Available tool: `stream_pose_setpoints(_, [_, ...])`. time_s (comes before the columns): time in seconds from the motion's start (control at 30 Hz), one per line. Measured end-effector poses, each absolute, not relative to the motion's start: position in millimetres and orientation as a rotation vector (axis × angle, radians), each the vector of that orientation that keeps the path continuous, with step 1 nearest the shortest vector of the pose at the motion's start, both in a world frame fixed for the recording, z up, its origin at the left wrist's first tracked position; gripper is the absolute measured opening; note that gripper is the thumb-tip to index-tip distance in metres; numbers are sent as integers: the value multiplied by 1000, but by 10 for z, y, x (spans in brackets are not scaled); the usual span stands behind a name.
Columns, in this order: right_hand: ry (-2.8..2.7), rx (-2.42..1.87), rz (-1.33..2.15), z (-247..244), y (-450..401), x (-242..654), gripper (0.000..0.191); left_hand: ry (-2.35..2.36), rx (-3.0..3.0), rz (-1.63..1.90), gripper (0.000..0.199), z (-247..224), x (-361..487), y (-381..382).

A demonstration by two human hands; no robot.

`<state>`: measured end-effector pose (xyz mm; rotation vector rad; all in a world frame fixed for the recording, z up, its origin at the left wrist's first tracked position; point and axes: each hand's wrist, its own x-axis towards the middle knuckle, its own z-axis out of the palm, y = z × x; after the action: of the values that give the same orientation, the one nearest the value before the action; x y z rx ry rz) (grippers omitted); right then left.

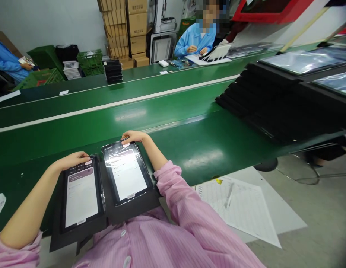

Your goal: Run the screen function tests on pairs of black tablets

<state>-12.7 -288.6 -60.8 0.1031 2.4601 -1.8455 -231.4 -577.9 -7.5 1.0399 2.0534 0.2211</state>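
Note:
Two tablets with pale lit screens lie side by side on a black tray [117, 215], just in front of my body. My left hand [73, 160] is closed on the top edge of the left tablet [82, 201]. At the top of the right tablet [130, 175], my right hand [135, 137] pinches the edge, its thumb on the front and its other fingers partly hidden behind. Shiny clear film shows at the tablets' edges. Each screen carries a small white label at its lower end.
A tall stack of black trays [273, 96] with film-wrapped panels stands right on the green bench [200, 152]. Printed sheets [240, 204] and a pen stick out over the bench's near edge. Across the belt [128, 113], a person in blue [195, 39] sits working; another stands far left.

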Motion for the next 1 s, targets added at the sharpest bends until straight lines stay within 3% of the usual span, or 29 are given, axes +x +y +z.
stream_pose_setpoints(0.33, [2677,214,-1496,-667,-2884,-117,63,2056,1349,83,81,-96,-2267,-5864])
stream_pose_setpoints(0.43, [2771,303,-1434,-711,-2898,-146,56,2088,1385,110,64,-152,-2325,-5793])
stream_pose_setpoints(0.5, [2830,382,-1459,-726,-2884,-145,44,2120,1365,193,44,-156,-2370,-5744])
stream_pose_setpoints(0.57, [2945,564,-1499,-742,-2876,-87,29,2240,1334,287,36,-153,-2371,-5725])
stream_pose_setpoints(0.63, [3064,791,-1541,-787,-2919,59,20,2393,1322,362,43,-167,-2289,-5748])
stream_pose_setpoints(0.73, [3139,984,-1625,-951,-3140,419,23,2476,1346,369,49,-239,-2012,-5832])
stream_pose_setpoints(1.0, [3062,1413,-1973,-1401,-3805,925,39,2716,1517,-203,69,-343,-1348,-5873])
